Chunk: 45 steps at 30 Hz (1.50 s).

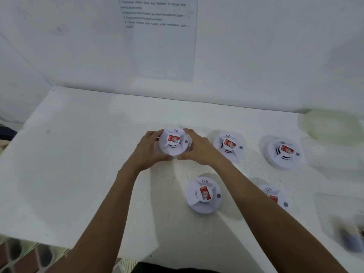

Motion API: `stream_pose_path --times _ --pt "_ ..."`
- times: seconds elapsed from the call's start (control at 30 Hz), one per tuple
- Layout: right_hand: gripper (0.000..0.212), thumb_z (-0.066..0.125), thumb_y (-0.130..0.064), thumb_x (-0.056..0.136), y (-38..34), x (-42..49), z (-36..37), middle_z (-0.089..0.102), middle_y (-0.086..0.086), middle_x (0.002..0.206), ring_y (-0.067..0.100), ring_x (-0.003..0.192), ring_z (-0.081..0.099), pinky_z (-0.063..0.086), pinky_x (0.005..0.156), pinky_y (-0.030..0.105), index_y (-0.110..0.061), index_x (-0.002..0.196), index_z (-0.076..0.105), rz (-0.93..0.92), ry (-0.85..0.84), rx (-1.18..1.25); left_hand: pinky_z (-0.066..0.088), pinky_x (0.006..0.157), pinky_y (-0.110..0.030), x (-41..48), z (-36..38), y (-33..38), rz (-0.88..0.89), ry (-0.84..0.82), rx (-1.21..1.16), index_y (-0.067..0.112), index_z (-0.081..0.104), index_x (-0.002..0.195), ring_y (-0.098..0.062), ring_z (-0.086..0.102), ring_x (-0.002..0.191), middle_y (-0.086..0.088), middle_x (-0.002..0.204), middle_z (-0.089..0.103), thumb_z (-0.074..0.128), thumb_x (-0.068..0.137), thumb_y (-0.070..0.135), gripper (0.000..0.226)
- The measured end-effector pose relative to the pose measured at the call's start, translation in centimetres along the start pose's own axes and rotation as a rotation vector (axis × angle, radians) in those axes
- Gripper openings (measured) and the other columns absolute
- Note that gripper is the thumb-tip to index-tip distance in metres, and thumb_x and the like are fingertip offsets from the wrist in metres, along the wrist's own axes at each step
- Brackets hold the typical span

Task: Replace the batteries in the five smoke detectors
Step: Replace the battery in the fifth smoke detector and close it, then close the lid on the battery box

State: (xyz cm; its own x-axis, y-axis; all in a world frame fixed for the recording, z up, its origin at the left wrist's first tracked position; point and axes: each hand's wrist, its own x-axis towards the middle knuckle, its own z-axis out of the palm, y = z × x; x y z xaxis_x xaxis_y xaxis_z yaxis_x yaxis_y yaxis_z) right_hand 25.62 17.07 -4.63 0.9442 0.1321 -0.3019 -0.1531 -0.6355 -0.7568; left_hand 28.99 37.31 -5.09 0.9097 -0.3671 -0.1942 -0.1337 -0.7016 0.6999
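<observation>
Nearest, one smoke detector (pixel 203 195) sits on the tabletop (pixel 88 154) beside the right forearm (pixel 256 205); risk: an arm sweep knocks it. Beyond, left hand (pixel 149 148) and right hand (pixel 199 149) both clasp the held detector (pixel 173 142) by its rim; risk: a hard twist slips, dropping it.

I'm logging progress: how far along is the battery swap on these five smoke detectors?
Done: nothing visibly; all five look closed. In hand: the left hand and right hand grip the far-left detector. Left: the other four detectors, face up on the table.
</observation>
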Motion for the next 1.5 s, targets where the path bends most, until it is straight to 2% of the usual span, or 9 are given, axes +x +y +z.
stream_pose_path --times 0.17,0.47,0.6,0.7,0.8,1.03,1.2,1.33,1.5 --pt "0.087 0.083 -0.029 0.074 0.1 0.6 0.1 0.058 -0.001 0.129 0.021 0.104 0.058 0.053 0.082 0.035 -0.025 0.145 0.033 0.046 -0.043 -0.022 0.041 0.1 -0.045 0.2 0.3 -0.8 -0.039 -0.007 0.046 0.024 0.042 0.137 -0.018 0.047 0.117 0.001 0.133 0.049 0.064 0.046 0.077 0.107" --pt "0.088 0.075 -0.018 0.081 -0.1 0.1 0.1 0.06 0.002 0.121 0.026 0.105 0.059 0.053 0.089 0.046 -0.024 0.151 0.023 0.076 -0.059 -0.008 0.036 0.097 -0.037 -0.7 0.8 0.4 -0.043 0.028 0.088 0.02 0.035 0.141 -0.024 0.045 0.121 -0.004 0.138 0.045 0.057 0.047 0.074 0.111" --pt "0.075 0.064 -0.019 0.091 0.1 -1.7 -0.4 0.051 -0.015 0.083 0.022 0.086 0.056 0.051 0.086 0.04 -0.024 0.152 0.021 0.046 -0.021 0.05 0.028 0.094 -0.029 -2.2 0.5 1.7 0.006 0.02 0.053 0.018 0.038 0.138 -0.024 0.039 0.125 -0.003 0.137 0.046 0.062 0.059 0.063 0.094" --pt "0.06 0.059 -0.024 0.095 -0.1 -3.6 -1.3 0.063 0.004 0.089 0.025 0.084 0.065 0.052 0.071 0.03 -0.029 0.148 0.031 0.056 0.016 0.06 0.03 0.099 -0.034 -3.4 0.8 2.0 0.044 0.121 0.061 0.026 0.04 0.138 -0.021 0.035 0.127 0.0 0.139 0.043 0.054 0.065 0.068 0.085" --pt "0.048 0.059 -0.03 0.095 0.0 -5.4 -2.9 0.064 0.0 0.096 0.016 0.085 0.066 0.055 0.078 0.03 -0.032 0.14 0.044 0.032 0.059 0.099 0.039 0.097 -0.033 -4.3 1.4 3.9 0.104 0.207 -0.008 0.023 0.047 0.136 -0.018 0.046 0.12 0.0 0.135 0.05 0.066 0.079 0.047 0.065" --pt "0.039 0.063 -0.033 0.092 2.6 -11.0 -11.0 0.069 -0.004 0.095 0.01 0.079 0.066 0.054 0.077 0.029 -0.034 0.13 0.056 -0.013 0.225 0.142 0.039 0.081 -0.01 -3.4 5.6 12.8 0.231 0.151 -0.09 0.03 0.048 0.133 0.004 0.054 0.099 0.015 0.121 0.054 0.07 0.082 0.041 0.057" --pt "0.037 0.064 -0.031 0.091 7.4 -15.6 -19.0 0.068 -0.003 0.093 0.014 0.07 0.067 0.05 0.061 0.025 -0.032 0.127 0.058 0.037 0.365 0.155 0.044 0.081 -0.011 -1.3 11.1 20.7 0.307 0.103 -0.171 0.032 0.051 0.131 0.003 0.056 0.101 0.015 0.119 0.057 0.071 0.081 0.041 0.054" --pt "0.037 0.064 -0.032 0.09 13.0 -18.7 -25.6 0.068 0.0 0.096 0.017 0.082 0.066 0.055 0.077 0.033 -0.031 0.127 0.059 0.045 0.437 0.065 0.043 0.081 -0.014 1.3 16.5 26.7 0.315 0.076 -0.182 0.027 0.052 0.13 -0.001 0.057 0.101 0.01 0.118 0.058 0.071 0.081 0.04 0.054" --pt "0.039 0.06 -0.034 0.093 20.1 -21.2 -32.5 0.066 -0.001 0.107 0.018 0.099 0.06 0.045 0.07 0.025 -0.031 0.131 0.055 0.12 0.43 -0.028 0.051 0.058 -0.013 4.7 22.5 32.6 0.238 0.029 -0.246 0.031 0.052 0.129 -0.003 0.055 0.104 0.012 0.118 0.056 0.071 0.08 0.041 0.053"
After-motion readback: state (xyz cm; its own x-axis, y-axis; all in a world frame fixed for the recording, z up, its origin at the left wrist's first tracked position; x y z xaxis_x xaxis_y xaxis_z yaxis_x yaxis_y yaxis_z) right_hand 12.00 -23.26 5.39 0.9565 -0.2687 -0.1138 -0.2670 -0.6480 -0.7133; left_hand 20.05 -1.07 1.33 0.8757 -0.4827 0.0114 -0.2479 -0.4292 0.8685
